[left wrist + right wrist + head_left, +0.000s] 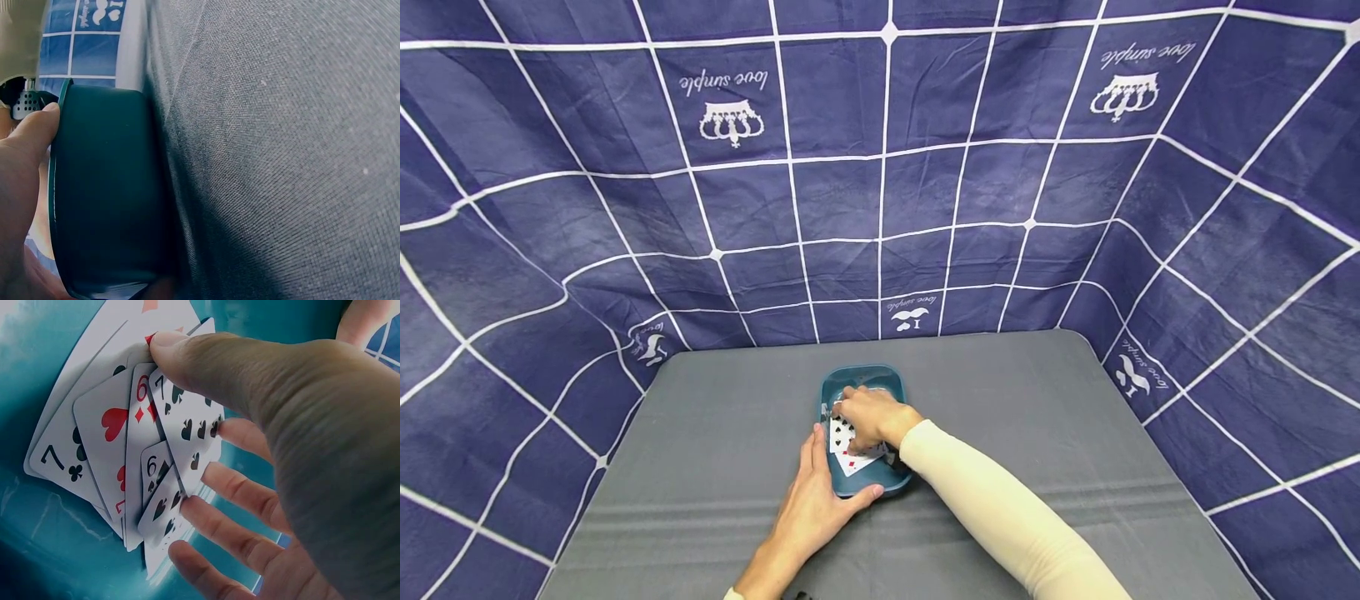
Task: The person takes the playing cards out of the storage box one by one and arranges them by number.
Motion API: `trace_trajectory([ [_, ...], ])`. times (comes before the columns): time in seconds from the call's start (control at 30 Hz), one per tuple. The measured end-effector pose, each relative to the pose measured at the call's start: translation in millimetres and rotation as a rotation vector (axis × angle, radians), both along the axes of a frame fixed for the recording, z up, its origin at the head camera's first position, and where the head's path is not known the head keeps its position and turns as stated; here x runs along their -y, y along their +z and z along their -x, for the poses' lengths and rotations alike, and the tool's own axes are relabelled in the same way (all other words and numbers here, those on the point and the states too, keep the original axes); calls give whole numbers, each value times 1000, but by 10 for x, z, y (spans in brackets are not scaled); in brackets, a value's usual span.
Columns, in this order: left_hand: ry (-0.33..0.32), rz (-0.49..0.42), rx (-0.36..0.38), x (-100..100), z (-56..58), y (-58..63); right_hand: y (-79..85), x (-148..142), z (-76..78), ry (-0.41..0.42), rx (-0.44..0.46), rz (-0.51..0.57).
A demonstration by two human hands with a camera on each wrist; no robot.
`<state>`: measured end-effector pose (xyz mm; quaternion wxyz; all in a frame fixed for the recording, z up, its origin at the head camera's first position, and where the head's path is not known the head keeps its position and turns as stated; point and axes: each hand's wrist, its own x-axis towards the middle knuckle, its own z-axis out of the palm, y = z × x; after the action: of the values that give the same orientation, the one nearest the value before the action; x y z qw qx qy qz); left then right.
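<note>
A teal plastic tub (867, 482) stands on the grey table, holding a loose pile of playing cards (840, 435). My left hand (812, 504) grips the tub at its near left corner, thumb by the near end and fingers along the left side. In the left wrist view the thumb lies at the rim of the tub (112, 181). Inside the tub, my right hand (872, 414) arches over the cards. The right wrist view shows its thumb on the fanned cards (103, 428) and its fingertips at their opposite edge. Sevens and sixes show face up; the palm hides part of the pile.
The grey table (722, 433) extends around the tub. Blue cloth (842, 200) with white grid lines hangs behind it and on both sides.
</note>
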<state>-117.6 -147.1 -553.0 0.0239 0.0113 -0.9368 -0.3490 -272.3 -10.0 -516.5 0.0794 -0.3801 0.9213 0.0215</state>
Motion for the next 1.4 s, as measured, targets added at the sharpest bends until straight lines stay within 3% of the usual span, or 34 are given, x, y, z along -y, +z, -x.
trace_trajectory([
  [0.8,-3,6,-24,18,14,9,77,-17,-16,-28,1,32],
  [1.4,5,3,-13,28,-25,-11,258,-215,-58,-3,-9,178],
])
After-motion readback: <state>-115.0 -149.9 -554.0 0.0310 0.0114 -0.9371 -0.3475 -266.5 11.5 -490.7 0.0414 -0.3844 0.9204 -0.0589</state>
